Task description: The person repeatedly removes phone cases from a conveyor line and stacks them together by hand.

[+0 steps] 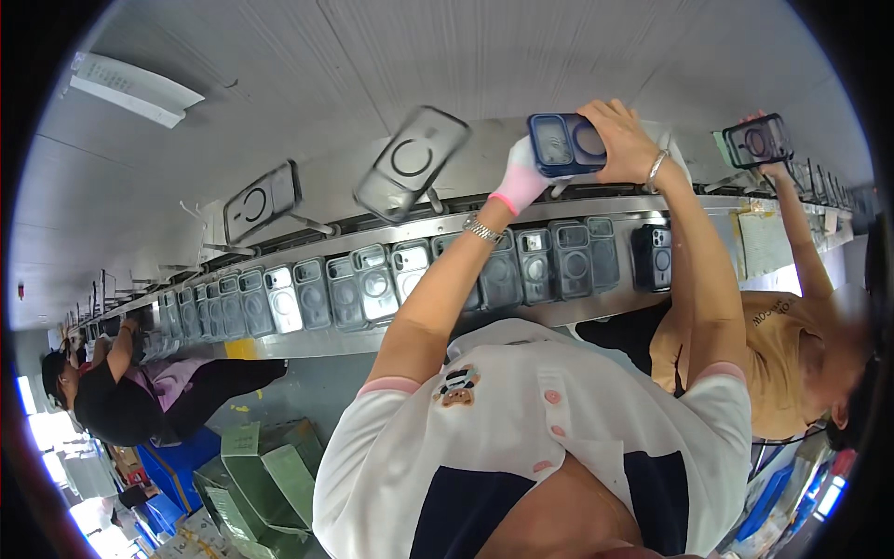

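White shirt | arms outstretched | right hand: grip holding blue phone case | left hand: gloved, grip hidden, can't tell

Probably a factory: co-workers, phone cases

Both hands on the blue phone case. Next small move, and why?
Perhaps steady the blue phone case with the gloved left hand before easing the bare right hand off: the right grips its right end, while the left is at its left end, fingers hidden.
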A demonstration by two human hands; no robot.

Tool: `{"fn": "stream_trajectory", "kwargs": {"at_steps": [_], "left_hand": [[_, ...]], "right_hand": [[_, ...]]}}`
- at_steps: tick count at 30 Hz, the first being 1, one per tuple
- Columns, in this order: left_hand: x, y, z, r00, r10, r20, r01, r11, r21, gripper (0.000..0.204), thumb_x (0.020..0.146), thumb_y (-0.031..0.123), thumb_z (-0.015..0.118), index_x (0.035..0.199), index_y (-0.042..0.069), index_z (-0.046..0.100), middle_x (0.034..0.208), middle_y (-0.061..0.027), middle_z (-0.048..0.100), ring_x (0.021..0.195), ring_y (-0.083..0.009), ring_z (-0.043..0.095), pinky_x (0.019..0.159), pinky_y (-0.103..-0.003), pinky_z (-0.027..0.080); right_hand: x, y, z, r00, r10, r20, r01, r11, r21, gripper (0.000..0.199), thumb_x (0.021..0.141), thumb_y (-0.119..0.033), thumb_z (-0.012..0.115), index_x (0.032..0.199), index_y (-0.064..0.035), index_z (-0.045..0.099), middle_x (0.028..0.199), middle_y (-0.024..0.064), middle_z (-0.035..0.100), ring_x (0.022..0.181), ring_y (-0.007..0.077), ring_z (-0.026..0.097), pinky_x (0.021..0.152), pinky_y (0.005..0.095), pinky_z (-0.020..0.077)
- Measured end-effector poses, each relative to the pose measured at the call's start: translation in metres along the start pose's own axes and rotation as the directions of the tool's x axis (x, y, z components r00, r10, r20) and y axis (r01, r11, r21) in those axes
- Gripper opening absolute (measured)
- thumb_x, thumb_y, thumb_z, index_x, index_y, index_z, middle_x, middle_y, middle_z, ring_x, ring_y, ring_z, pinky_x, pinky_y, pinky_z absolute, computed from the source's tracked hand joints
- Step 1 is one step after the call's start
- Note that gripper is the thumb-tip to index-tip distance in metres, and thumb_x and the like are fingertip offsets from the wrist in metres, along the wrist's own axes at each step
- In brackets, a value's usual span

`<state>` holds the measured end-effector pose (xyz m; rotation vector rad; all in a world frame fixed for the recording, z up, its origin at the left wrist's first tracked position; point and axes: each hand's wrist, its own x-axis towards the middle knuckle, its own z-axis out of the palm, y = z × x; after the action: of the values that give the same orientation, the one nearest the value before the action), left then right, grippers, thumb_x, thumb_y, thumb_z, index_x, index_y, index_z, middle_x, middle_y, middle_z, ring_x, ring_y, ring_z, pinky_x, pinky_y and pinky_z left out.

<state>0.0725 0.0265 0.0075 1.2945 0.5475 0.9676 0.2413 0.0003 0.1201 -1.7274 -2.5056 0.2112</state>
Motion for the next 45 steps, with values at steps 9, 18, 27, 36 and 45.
{"fn": "stream_trajectory", "kwargs": {"at_steps": [9,18,27,36,45], "left_hand": [[-0.113,-0.046,-0.063,0.936,-0.335,0.108,0.296,0.915,0.274,0.047,0.086,0.015,0.069,0.127,0.001,0.05,0.116,-0.0086,0.062,0.105,-0.0142,0.059,0.092,-0.028,0.048],[-0.335,0.024,-0.299,0.616,-0.018,-0.788,0.263,0.947,0.184,0.07,0.083,0.013,0.072,0.14,-0.003,0.035,0.132,-0.0158,0.051,0.119,-0.0198,0.052,0.101,-0.031,0.043],[-0.262,0.134,-0.335,0.46,0.44,-0.771,-0.019,0.873,0.487,0.088,0.078,0.008,0.075,0.147,0.003,0.02,0.143,-0.0162,0.037,0.136,-0.0248,0.03,0.106,-0.038,0.036],[-0.234,0.111,-0.295,0.636,0.251,-0.73,-0.034,0.954,0.299,0.043,0.095,0.015,0.051,0.134,0.002,0.036,0.098,-0.0047,0.053,0.088,-0.0109,0.049,0.086,-0.028,0.043],[-0.173,0.084,-0.252,0.919,0.211,-0.334,-0.191,0.977,0.092,0.019,0.091,0.004,0.06,0.105,0.003,0.047,0.112,-0.0111,0.058,0.105,-0.0162,0.056,0.086,-0.028,0.047]], "right_hand": [[-0.026,0.077,-0.035,0.964,0.237,-0.119,-0.163,0.883,0.439,0.099,0.065,-0.046,0.08,0.139,0.0026,0.035,0.136,0.0201,0.046,0.127,0.0308,0.044,0.106,0.0375,0.0332],[0.023,-0.096,0.008,0.973,-0.097,-0.209,0.23,0.364,0.903,0.102,0.07,-0.051,0.079,0.143,0.0007,0.03,0.14,0.0139,0.045,0.133,0.0249,0.04,0.111,0.0351,0.0298],[0.142,-0.291,0.037,0.902,-0.322,-0.288,0.358,0.183,0.916,0.085,0.068,-0.029,0.086,0.136,-0.0081,0.04,0.137,0.0069,0.047,0.126,0.0187,0.045,0.105,0.0342,0.037],[0.149,-0.247,0.026,0.983,-0.137,-0.125,0.163,0.324,0.932,0.087,0.066,-0.026,0.088,0.138,-0.0112,0.041,0.133,0.0017,0.049,0.119,0.0133,0.046,0.102,0.0311,0.0395],[0.082,-0.173,0.043,0.964,-0.163,-0.209,0.254,0.343,0.904,0.095,0.06,-0.031,0.09,0.137,-0.0078,0.039,0.134,0.0047,0.048,0.127,0.0216,0.044,0.108,0.0344,0.0327]]}}
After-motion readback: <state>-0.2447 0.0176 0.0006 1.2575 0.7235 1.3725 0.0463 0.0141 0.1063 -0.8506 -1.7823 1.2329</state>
